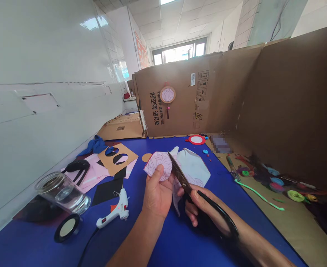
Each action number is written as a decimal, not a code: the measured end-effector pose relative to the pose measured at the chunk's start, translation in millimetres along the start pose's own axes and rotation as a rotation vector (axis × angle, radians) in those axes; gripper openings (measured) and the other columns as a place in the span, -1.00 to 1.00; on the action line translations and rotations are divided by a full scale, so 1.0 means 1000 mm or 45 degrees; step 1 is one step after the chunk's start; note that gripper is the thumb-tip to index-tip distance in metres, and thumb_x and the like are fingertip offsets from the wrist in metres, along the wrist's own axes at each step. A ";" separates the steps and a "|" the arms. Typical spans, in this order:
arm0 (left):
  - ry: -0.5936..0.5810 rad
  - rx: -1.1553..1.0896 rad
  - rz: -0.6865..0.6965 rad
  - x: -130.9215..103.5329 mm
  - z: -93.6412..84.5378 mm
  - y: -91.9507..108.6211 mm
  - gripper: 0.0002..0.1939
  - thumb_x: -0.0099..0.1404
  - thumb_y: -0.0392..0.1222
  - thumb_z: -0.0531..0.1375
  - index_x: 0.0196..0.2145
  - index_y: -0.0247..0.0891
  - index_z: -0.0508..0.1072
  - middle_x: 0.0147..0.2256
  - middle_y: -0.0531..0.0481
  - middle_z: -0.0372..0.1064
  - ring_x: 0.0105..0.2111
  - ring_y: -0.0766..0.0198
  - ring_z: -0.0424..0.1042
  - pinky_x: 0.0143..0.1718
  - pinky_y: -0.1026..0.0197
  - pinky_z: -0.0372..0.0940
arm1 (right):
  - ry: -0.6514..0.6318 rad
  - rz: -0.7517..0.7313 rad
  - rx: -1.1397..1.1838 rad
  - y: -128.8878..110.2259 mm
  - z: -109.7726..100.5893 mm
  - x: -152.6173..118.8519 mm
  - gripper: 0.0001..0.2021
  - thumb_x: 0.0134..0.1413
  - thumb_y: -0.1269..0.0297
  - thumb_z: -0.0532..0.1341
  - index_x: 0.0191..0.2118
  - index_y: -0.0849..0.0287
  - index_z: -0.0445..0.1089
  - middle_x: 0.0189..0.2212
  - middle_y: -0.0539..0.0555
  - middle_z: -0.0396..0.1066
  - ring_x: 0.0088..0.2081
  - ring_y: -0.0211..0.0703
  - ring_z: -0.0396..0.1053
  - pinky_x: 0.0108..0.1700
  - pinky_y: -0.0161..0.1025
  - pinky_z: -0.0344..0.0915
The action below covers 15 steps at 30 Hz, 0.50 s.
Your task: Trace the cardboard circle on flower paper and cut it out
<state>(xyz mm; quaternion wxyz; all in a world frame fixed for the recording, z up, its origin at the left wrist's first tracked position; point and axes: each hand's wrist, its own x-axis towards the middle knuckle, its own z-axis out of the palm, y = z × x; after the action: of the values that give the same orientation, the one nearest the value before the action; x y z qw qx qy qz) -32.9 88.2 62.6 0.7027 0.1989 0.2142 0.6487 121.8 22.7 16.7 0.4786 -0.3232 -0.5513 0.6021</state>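
My left hand pinches a piece of pink-patterned white fabric, its thumb on top. In my right hand are large scissors with black handles, their dark blades pointing up and left along the right edge of the held piece. Behind and right of the blades, a larger pale sheet with a pink pattern at its lower edge spreads over the blue table. A strip of fabric hangs below the blades between my hands. Part of a round tan disc shows left of the held piece.
A white glue gun, a glass jar and a black-rimmed lid are on the left, before card and pink sheets. A cardboard wall stands behind; coloured cords and a red-rimmed disc lie right and back.
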 end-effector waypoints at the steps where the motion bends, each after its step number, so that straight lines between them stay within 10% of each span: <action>1: 0.005 -0.002 -0.002 0.000 0.000 0.000 -0.73 0.20 -0.24 0.50 -0.13 -0.25 0.65 -0.11 -0.17 0.72 -0.05 0.03 0.70 0.14 0.01 0.51 | -0.002 -0.001 0.002 0.000 0.000 0.000 -0.42 0.48 -0.32 0.15 0.02 0.19 0.44 -0.48 -0.07 0.31 -0.48 -0.20 0.34 -0.37 -0.25 0.33; 15: 0.053 -0.020 -0.011 -0.002 0.004 0.000 -0.79 0.18 -0.28 0.50 -0.22 -0.24 0.65 -0.14 -0.14 0.72 -0.11 0.10 0.70 0.08 0.07 0.54 | -0.007 -0.009 -0.087 0.001 -0.006 0.000 -0.41 0.52 -0.31 0.11 0.06 0.21 0.44 -0.51 -0.08 0.30 -0.50 -0.22 0.30 -0.39 -0.26 0.32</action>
<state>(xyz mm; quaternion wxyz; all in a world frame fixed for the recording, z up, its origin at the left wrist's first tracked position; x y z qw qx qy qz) -30.8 86.3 65.9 0.7025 0.1790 0.2246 0.6512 126.8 25.0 14.6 0.4679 -0.3357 -0.5739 0.5822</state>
